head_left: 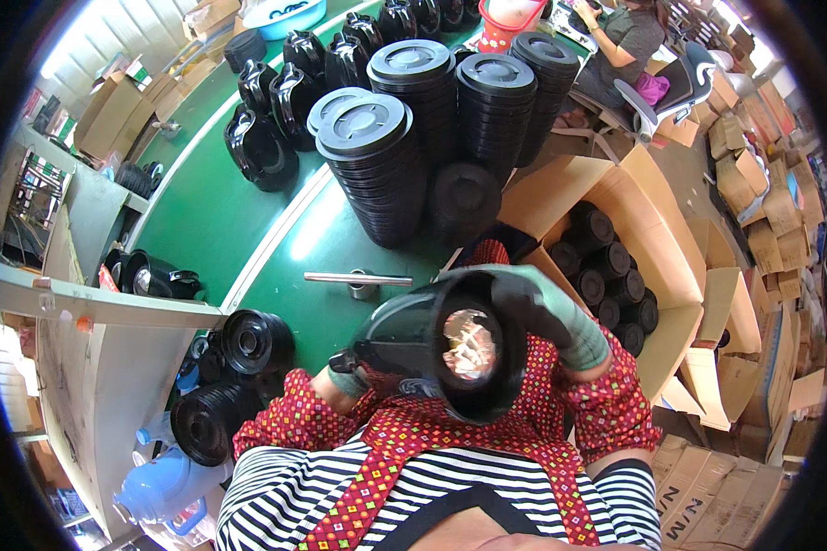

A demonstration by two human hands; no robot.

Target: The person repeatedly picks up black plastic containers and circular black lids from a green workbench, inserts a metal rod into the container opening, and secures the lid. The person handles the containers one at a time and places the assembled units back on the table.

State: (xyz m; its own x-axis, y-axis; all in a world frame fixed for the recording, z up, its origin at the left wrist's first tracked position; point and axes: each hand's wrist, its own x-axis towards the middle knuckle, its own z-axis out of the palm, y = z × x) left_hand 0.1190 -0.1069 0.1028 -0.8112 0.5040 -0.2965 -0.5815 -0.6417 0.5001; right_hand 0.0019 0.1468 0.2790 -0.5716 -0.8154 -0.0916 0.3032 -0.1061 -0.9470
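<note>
a black jug (400,331) tilts before the metal bar (358,278) and lid stacks (369,184) on the bench (312,230); right grip (530,308) curled on its rim, left grip (346,379) hidden, cannot tell; open carton (663,216) at right.

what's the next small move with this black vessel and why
Probably tip the black vessel upright using both hands: it is tilted sideways, its open mouth and shiny inside facing the camera. The right hand is at the rim, the left hand, mostly hidden, at the other side, and the green table lies just beyond.
</note>
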